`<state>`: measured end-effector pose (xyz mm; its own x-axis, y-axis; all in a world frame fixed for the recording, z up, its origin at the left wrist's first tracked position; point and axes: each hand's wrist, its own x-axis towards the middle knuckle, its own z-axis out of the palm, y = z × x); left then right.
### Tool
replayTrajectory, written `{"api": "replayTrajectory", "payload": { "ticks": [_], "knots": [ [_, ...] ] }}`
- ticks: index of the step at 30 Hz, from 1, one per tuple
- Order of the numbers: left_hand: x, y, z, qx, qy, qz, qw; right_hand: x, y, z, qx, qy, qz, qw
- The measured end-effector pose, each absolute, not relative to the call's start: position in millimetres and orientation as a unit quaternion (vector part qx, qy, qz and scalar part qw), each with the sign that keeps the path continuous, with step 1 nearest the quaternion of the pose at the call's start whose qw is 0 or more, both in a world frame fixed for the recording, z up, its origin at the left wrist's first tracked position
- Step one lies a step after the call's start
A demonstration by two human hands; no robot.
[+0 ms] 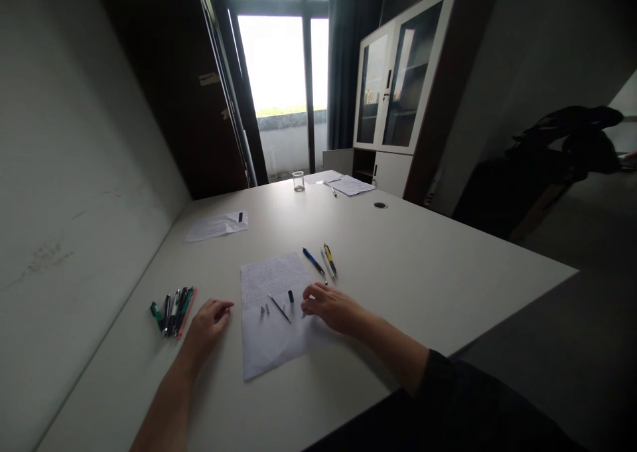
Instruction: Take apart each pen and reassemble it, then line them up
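My right hand (323,304) is over the right side of a handwritten sheet of paper (266,352), its fingers drawn together. A small pale piece shows at the fingertips, too small to name. On the sheet, left of these fingers, lie a thin pen refill (279,308), a short black sleeve (291,297) and some tiny pen parts (262,310). My left hand (210,316) rests on the table left of the paper, index finger stretched out, holding nothing. Beyond the right hand lie a blue pen (313,261) and a yellow-and-black pen (330,259), with a whitish pen between them.
Several pens (174,311) lie bunched by a reddish strip left of my left hand. Further off on the white table (423,266) are a paper sheet (213,226), a clear glass (298,182), stacked papers (351,185) and a round cable hole (380,206). A wall borders the left.
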<state>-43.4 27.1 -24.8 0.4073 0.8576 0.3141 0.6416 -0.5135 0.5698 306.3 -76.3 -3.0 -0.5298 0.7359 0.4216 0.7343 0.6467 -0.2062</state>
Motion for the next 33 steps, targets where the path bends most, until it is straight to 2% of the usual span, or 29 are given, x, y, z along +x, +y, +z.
{"api": "replayTrajectory", "payload": {
  "ticks": [3, 10, 15, 18, 24, 27, 30, 33],
  "knots": [
    [-42, 28, -24, 0.821, 0.455, 0.307, 0.158, 307, -76, 0, -0.418, -0.851, 0.036, 0.315],
    [-28, 20, -15, 0.814, 0.424, 0.36, 0.165, 303, -74, 14, -0.482, -0.622, 0.182, 0.59],
    [-12, 8, -4, 0.811, 0.402, 0.39, 0.171, 287, -69, 29, -0.413, -0.489, 0.313, 0.702],
    [-4, -1, 2, 0.82, 0.378, 0.391, 0.177, 269, -65, 36, -0.362, -0.476, 0.362, 0.715],
    [9, -10, 5, 0.839, 0.333, 0.377, 0.206, 222, -51, 30, -0.321, -0.515, 0.463, 0.646],
    [13, -9, 1, 0.845, 0.323, 0.367, 0.215, 207, -45, 20, -0.317, -0.543, 0.474, 0.616],
    [13, -7, -3, 0.839, 0.333, 0.365, 0.228, 213, -40, 11, -0.36, -0.6, 0.415, 0.582],
    [11, -5, -6, 0.834, 0.341, 0.367, 0.233, 240, -37, 5, -0.447, -0.661, 0.231, 0.557]
  ]
}}
